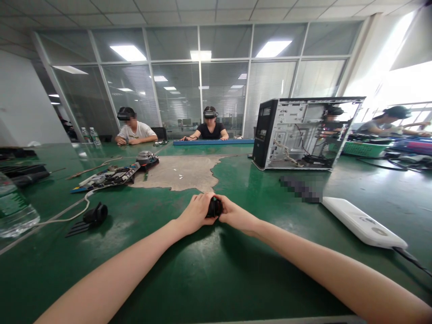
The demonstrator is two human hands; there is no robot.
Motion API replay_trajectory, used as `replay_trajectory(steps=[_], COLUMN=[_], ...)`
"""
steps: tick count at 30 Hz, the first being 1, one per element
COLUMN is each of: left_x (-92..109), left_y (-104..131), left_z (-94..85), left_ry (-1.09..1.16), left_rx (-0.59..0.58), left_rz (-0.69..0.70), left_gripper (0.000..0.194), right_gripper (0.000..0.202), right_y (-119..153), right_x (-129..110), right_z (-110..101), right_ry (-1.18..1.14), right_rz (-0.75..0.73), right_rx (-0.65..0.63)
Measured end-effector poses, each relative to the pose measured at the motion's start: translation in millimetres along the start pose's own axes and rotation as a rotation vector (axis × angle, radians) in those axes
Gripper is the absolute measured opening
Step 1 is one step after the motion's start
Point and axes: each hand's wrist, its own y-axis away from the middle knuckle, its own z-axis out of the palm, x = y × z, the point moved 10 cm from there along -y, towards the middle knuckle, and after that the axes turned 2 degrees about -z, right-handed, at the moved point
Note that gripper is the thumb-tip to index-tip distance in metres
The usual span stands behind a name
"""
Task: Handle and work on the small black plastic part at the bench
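Note:
Both of my hands meet around a small black object point(215, 207) just over the green table point(189, 279). My left hand point(195, 212) wraps its left side, with the fingers over the top and the thumb below. On the right side, my right hand point(232, 213) presses its fingers against the same object. Much of the object is hidden by the fingers, and its exact kind is too small to tell. Beyond my hands lies a bare greyish-brown patch point(182, 171) of the tabletop with small white scraps on it.
An open computer case point(290, 135) stands at back right, a white power bank-like device point(364, 222) at right. On the left are a circuit board point(108, 177), a black part point(95, 213), a cable and a bottle point(15, 207). Several people sit beyond.

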Motion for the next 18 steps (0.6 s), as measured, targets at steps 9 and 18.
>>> replay_trajectory(steps=[9, 18], left_x=[3, 8], left_y=[-1, 1], left_z=[1.5, -0.6], left_ry=[-0.005, 0.006], left_rx=[0.007, -0.003], left_rz=[0.016, 0.040], left_gripper=[0.059, 0.057], right_gripper=[0.044, 0.032], right_y=[1, 0], right_x=[0, -6], right_z=[-6, -17], right_ry=[-0.194, 0.102], right_rz=[0.145, 0.031], right_rx=[-0.083, -0.065])
